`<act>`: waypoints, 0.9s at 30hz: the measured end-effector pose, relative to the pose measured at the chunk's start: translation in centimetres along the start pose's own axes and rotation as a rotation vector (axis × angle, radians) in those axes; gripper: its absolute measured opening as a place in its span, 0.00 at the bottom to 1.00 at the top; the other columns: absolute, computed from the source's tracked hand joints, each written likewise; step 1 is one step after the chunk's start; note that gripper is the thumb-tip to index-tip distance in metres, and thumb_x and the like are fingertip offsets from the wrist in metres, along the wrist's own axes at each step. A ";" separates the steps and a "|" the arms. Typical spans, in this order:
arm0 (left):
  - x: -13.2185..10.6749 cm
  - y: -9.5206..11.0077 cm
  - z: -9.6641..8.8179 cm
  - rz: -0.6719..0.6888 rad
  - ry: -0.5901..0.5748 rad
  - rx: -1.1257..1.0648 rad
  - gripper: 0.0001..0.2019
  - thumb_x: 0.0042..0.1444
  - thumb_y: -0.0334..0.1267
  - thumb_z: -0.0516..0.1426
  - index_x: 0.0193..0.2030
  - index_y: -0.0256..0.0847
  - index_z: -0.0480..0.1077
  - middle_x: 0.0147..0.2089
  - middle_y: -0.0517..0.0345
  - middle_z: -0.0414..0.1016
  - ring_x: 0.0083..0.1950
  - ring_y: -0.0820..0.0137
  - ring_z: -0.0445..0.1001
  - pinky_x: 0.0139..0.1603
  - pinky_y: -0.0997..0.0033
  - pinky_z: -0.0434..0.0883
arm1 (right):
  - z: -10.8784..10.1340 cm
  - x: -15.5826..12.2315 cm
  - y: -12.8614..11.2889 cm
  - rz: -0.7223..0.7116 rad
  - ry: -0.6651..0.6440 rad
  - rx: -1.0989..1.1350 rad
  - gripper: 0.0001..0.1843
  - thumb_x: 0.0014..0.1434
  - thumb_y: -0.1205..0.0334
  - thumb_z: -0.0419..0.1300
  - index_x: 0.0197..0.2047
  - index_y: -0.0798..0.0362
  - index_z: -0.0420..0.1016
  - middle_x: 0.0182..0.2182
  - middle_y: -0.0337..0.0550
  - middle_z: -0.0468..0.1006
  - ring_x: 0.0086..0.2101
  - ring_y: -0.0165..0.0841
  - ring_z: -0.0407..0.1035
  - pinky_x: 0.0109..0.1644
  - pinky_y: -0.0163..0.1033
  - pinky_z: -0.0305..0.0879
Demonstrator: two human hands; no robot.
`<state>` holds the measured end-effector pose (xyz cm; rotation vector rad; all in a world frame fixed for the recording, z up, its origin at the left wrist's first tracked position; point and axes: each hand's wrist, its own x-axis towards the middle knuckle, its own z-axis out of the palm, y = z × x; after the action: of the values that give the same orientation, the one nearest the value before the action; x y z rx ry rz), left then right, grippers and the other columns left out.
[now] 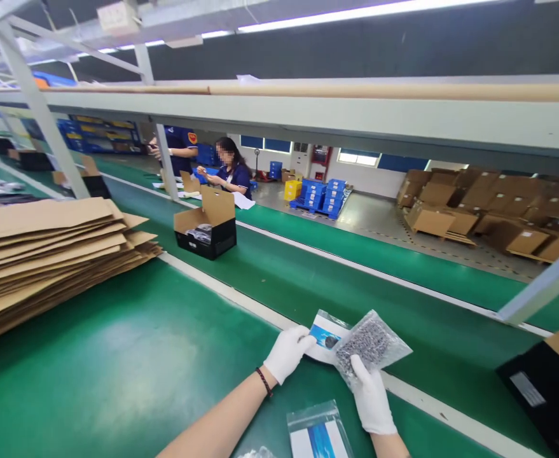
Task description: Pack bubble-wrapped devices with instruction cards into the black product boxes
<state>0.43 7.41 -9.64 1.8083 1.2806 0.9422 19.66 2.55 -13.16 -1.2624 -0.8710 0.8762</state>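
Note:
Both of my hands wear white gloves and are held over the near edge of the green bench. My left hand pinches the left side of a clear zip bag with a blue and white printed leaflet inside. My right hand grips a clear plastic bag of small grey pieces, thumb on top. This bag overlaps the right part of the leaflet bag. On the bench below lies another bagged leaflet, cut off by the frame edge.
An open black box with bagged items stands on the green belt. Flattened cardboard is stacked at left. Another black box is at right. Two people are across the line.

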 end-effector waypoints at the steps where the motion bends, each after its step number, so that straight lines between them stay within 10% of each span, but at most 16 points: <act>1: -0.1 0.0 0.1 0.001 -0.013 -0.003 0.13 0.55 0.45 0.52 0.25 0.40 0.64 0.27 0.60 0.67 0.33 0.68 0.65 0.36 0.69 0.60 | -0.2 0.1 -0.2 0.025 0.010 -0.003 0.31 0.47 0.40 0.65 0.47 0.55 0.78 0.50 0.52 0.79 0.56 0.50 0.68 0.64 0.54 0.58; 27: -0.6 -0.4 0.5 -0.060 -0.017 0.117 0.22 0.55 0.49 0.57 0.18 0.40 0.54 0.21 0.65 0.53 0.26 0.73 0.56 0.28 0.68 0.48 | -0.7 0.2 -1.3 0.080 0.056 -0.067 0.35 0.42 0.38 0.66 0.49 0.53 0.75 0.56 0.51 0.74 0.63 0.53 0.57 0.69 0.51 0.49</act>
<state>0.57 6.81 -10.33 1.8517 1.3970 0.8334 20.43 2.33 -11.95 -1.3816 -0.8151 0.8767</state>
